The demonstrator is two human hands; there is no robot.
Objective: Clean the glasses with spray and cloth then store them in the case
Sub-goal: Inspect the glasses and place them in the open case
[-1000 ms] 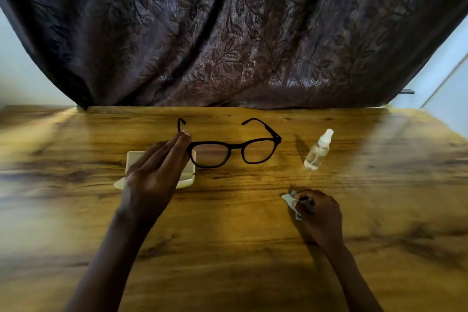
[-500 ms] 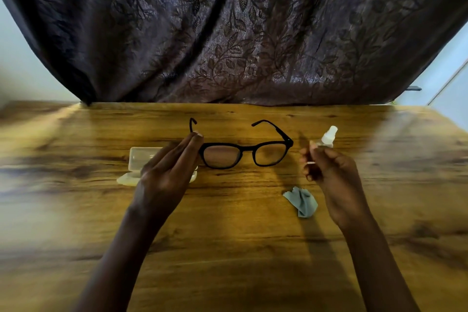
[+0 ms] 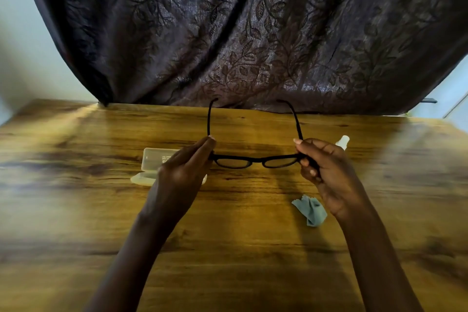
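Gleaming with varnished brown-and-gold grain, the wooden table (image 3: 228, 248) spreads flat under both forearms. A dark curtain (image 3: 253, 33) with an embossed leaf pattern hangs in heavy folds at 12 o'clock, behind the table's far edge.

Taking the glasses (image 3: 255, 159) as the centre, a pale translucent plastic case (image 3: 152, 167) lies open on the table at 9 o'clock. Its rounded lid is tipped up, and the left hand (image 3: 181, 175) covers its right part. A small crumpled grey-blue cloth (image 3: 310, 211) lies at 5 o'clock, just beside the right wrist. At 2 o'clock only the white cap of the spray bottle (image 3: 342, 140) shows, the rest hidden behind the right hand (image 3: 326, 172).

The glasses are held up between the two hands at the middle of the view. They have a thin black frame, and the lenses look narrow at this shallow angle. Both temples are unfolded and point toward 12 o'clock, ending in hooked tips. The left hand pinches the frame's left corner between thumb and close-laid fingers, and the right hand's fingers curl round the right corner.
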